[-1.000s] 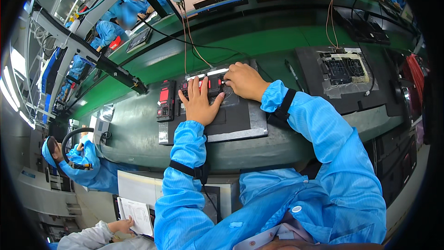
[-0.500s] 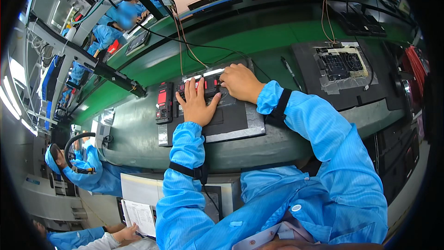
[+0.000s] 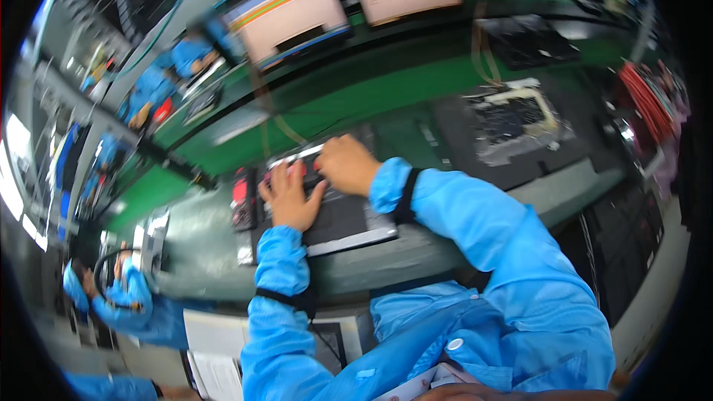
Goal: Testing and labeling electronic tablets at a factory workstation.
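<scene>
My left hand [image 3: 288, 197] lies flat, fingers spread, on a dark flat device [image 3: 343, 221] that rests on a grey tray on the green bench [image 3: 386, 96]. My right hand [image 3: 346, 165] sits curled on the device's far edge, next to a red part; whether it grips anything I cannot tell. Both arms are in blue sleeves with black wrist straps. The picture is blurred by motion.
A small black and red box [image 3: 241, 200] stands left of the device. A dark fixture with a circuit board [image 3: 516, 120] sits to the right. Two monitors [image 3: 290, 18] stand at the back. Another person in blue [image 3: 119, 297] sits at the lower left.
The view has swung and blurred, shifting the scene. Both hands stay on the dark device in about the same pose.
</scene>
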Motion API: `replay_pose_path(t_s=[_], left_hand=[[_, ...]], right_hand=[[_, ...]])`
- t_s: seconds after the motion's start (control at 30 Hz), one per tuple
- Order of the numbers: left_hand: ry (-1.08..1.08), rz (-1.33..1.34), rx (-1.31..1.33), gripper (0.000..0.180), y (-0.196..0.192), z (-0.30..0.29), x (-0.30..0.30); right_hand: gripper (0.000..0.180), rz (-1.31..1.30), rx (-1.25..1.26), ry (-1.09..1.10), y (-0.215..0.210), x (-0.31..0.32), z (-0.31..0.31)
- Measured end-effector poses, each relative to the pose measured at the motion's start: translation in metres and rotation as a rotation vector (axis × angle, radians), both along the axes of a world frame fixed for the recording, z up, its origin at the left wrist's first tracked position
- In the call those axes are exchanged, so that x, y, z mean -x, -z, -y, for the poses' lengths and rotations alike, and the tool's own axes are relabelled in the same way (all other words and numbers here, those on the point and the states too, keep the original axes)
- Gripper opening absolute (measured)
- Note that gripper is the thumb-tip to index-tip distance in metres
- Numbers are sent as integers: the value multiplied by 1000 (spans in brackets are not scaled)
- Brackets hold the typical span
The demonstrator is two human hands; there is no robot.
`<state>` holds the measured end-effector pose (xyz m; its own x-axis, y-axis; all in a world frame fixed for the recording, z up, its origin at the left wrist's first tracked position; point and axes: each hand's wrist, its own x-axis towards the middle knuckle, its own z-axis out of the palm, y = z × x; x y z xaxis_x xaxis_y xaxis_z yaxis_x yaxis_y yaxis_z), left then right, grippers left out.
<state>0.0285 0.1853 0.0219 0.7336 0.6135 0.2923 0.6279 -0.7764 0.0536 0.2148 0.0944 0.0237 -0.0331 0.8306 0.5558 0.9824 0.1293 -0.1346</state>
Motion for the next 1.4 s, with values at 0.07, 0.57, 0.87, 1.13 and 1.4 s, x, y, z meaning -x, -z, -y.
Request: replay_pose_path(t_s=[0.07, 0.57, 0.87, 1.13, 1.4], left_hand=[[17, 35, 6, 83, 6, -8, 9], [608, 319, 326, 38, -66, 163, 29], [520, 526, 404, 13, 18, 256, -8], [501, 525, 112, 14, 36, 261, -20], [506, 438, 131, 15, 29, 261, -21]], right_hand=[[25, 50, 6, 64, -11, 16, 9], [29, -1068, -327, 476, -141, -231, 400], [78, -1612, -522, 883, -68, -502, 436], [78, -1877, -467, 996, -41, -543, 369], [68, -1906, -530, 1083, -38, -565, 345]])
